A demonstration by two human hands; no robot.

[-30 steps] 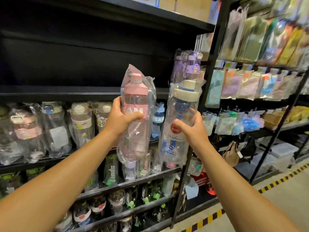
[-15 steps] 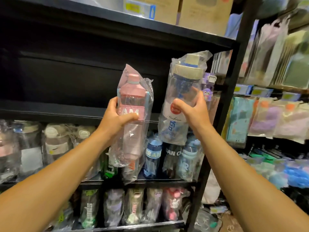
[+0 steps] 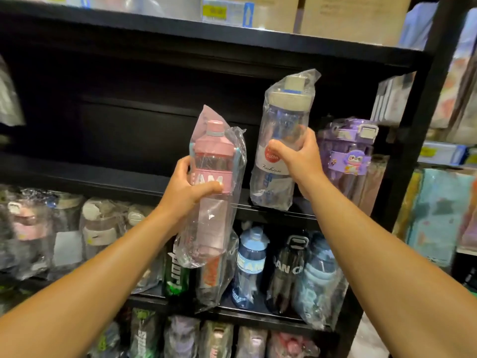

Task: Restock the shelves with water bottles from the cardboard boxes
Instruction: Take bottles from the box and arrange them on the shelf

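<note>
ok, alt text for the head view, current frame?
A person lifts two plastic-wrapped water bottles toward a dark shelf: the left hand grips a pink bottle, the right hand a clear bottle with a cream lid. A purple bottle stands to the right, more wrapped bottles below.

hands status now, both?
Left hand: closed round the bagged pink bottle.
Right hand: closed round the bagged clear bottle.
</note>
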